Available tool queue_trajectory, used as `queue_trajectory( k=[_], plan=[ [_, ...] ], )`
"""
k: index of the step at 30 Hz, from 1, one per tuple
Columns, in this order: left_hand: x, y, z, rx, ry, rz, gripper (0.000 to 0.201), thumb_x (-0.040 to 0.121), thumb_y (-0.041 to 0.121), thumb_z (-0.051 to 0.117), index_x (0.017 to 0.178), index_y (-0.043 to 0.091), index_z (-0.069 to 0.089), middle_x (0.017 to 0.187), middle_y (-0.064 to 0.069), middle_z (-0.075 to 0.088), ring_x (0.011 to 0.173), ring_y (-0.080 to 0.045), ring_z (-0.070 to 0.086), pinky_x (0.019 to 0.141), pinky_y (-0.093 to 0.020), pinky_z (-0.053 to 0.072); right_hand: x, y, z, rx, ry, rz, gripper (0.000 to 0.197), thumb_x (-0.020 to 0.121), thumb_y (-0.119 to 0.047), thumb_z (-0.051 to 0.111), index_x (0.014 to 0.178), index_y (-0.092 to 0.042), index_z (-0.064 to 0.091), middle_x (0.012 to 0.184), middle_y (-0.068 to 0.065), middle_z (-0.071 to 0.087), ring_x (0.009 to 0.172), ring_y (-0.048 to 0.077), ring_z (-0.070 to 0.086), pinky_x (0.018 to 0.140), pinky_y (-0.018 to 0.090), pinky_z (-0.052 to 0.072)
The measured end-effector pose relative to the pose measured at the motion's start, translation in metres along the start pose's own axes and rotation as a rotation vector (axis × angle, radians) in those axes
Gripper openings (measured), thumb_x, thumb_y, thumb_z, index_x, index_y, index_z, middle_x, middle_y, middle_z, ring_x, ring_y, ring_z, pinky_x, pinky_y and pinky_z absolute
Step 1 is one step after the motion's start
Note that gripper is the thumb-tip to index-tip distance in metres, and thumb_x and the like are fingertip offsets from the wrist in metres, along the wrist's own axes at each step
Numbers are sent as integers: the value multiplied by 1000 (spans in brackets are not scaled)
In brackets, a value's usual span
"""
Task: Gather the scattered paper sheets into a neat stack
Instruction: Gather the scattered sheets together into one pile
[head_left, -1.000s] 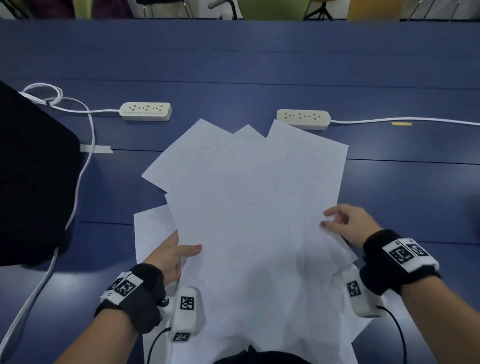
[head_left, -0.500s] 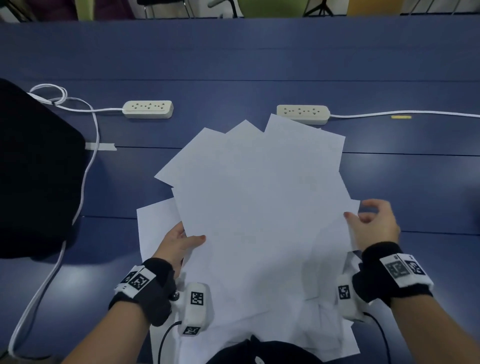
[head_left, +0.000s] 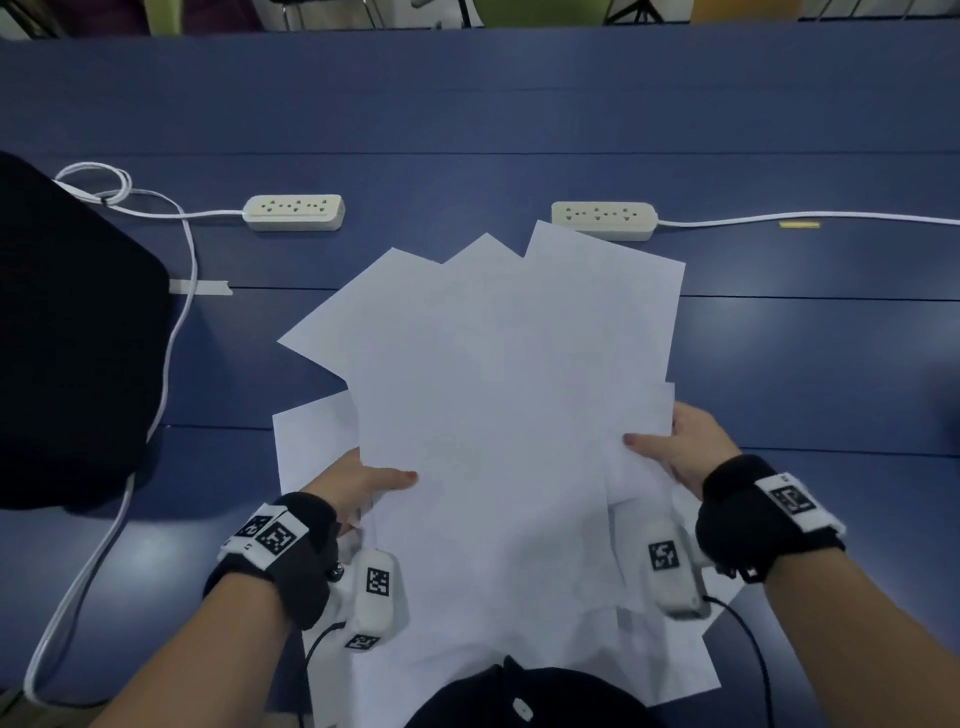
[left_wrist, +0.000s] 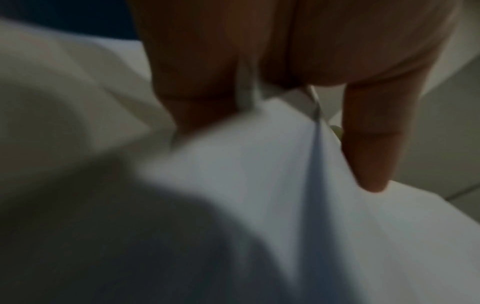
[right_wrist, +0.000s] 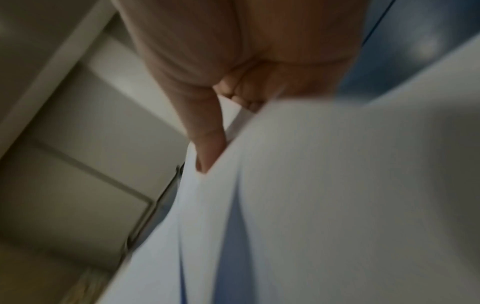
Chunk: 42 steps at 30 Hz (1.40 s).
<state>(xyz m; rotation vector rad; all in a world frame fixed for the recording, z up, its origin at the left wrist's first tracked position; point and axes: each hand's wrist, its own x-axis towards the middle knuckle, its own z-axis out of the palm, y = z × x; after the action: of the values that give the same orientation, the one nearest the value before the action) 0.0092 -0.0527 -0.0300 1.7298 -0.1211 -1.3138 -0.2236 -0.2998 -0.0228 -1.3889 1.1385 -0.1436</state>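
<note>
Several white paper sheets (head_left: 498, 395) lie fanned and overlapping on the blue table (head_left: 805, 374), their far corners pointing different ways. My left hand (head_left: 363, 480) grips the pile's left edge, thumb on top and fingers hidden under the sheets. My right hand (head_left: 675, 447) holds the right edge the same way, thumb on top. In the left wrist view the thumb (left_wrist: 371, 144) presses the paper (left_wrist: 259, 174); in the right wrist view the thumb (right_wrist: 207, 139) lies on the paper (right_wrist: 311, 185). Another sheet (head_left: 306, 441) pokes out at lower left.
Two white power strips (head_left: 294, 212) (head_left: 603, 221) with cords lie beyond the paper. A black bag (head_left: 67, 338) fills the left side. A strip of tape (head_left: 200, 286) and a small yellow item (head_left: 799, 225) lie on the table. Chairs stand at the far edge.
My right hand let go of the sheets' surface, moved out past the right edge, then closed on that edge with the thumb on top. The left hand kept its hold.
</note>
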Motion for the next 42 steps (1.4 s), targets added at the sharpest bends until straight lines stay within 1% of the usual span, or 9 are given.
queue_trajectory(
  k=[3,8,11,14,22,25,33,37,42],
  plan=[
    [-1,6,-4,18,-59,-18,51,61,9,69,111,6,62,107,-10,71,96,-24,69,75,-27,57,11,-15,-19,61,-136,79,32,81,9,58,112,0,58,117,18,62,95,29,63,84,38,54],
    [1,3,4,-12,-25,14,49,63,11,69,111,6,63,109,-12,71,101,-27,68,86,-34,54,29,-23,-8,-216,-150,142,33,78,0,67,110,-2,59,121,18,61,109,33,59,101,45,43],
    [1,0,11,11,38,43,50,66,10,69,115,8,59,120,-15,65,112,-31,60,101,-42,44,26,-21,8,-219,146,41,49,80,-14,69,124,-7,49,110,9,54,99,23,55,84,31,44],
    [2,-6,9,-84,88,42,45,79,-2,66,123,1,55,122,-20,62,114,-34,58,98,-41,44,13,-11,0,-35,27,128,45,83,-16,67,123,-18,46,103,9,56,71,19,55,62,30,43],
    [2,-5,6,-121,25,36,62,63,11,70,123,2,56,121,-17,64,112,-33,61,104,-49,42,9,11,9,-249,74,-57,13,82,-4,62,78,-11,53,88,11,64,76,22,58,68,24,46],
    [4,-8,7,-142,70,50,64,62,8,69,124,0,55,124,-20,61,114,-35,59,105,-49,40,6,-2,2,-327,60,-175,7,83,-1,61,85,-6,56,71,0,60,57,5,55,49,5,40],
    [7,-10,5,-182,40,39,48,76,-4,68,122,0,56,122,-20,62,114,-36,59,99,-45,45,5,-66,-56,-687,-204,-154,19,83,3,61,82,-16,62,58,-11,66,58,4,57,49,3,38],
    [5,-8,7,-136,39,64,53,60,8,71,112,7,61,119,-17,65,109,-32,62,100,-46,45,25,-62,-14,-852,-249,-199,36,80,-16,67,115,-19,59,97,0,61,94,16,55,79,17,40],
    [7,-14,7,-166,40,90,55,61,8,70,115,9,59,122,-17,63,113,-32,60,100,-44,44,23,-33,-15,-648,138,-51,44,74,-36,72,111,-19,56,100,6,59,98,26,56,86,30,41]
  ],
)
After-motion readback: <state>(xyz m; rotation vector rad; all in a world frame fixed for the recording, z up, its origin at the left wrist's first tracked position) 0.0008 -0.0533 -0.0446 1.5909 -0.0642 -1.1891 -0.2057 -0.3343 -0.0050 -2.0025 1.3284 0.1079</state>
